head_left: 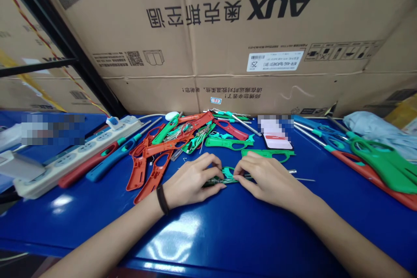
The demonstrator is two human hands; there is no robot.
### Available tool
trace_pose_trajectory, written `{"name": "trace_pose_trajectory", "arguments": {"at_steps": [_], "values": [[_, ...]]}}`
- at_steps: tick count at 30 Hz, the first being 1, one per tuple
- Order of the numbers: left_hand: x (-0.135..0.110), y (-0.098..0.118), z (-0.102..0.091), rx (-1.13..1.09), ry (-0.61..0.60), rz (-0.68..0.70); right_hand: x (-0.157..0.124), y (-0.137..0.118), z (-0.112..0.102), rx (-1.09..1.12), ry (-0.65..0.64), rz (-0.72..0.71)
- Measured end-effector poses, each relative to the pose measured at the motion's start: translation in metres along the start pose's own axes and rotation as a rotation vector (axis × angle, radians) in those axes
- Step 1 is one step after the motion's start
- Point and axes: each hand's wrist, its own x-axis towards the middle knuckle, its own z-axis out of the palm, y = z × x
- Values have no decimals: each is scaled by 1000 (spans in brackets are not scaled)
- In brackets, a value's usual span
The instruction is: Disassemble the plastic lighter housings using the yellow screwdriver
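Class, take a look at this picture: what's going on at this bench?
A person is working with both bare hands on a green utility lighter at a blue table. The left hand, with a black wristband, and the right hand hold it, fingertips nearly meeting. Loose red lighter housings and green lighter housings lie just beyond, near a white power strip.

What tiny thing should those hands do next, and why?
I think they should gently press the green lighter together, with the left hand and right hand pinching it. Both hands already grip its middle, and its pieces look loose, though the fingers hide some of it.
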Motion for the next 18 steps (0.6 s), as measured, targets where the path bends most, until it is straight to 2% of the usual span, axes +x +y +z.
{"name": "trace_pose_trajectory", "arguments": {"at_steps": [9,15,18], "values": [[5,12,1,-53,2,-183,0,2,1,19,-5,-20],[4,13,0,-53,1,-197,0,1,0,8,-6,-49],[3,13,0,-22,-3,-161,-1,1,-1,-6,-5,-59]]}}
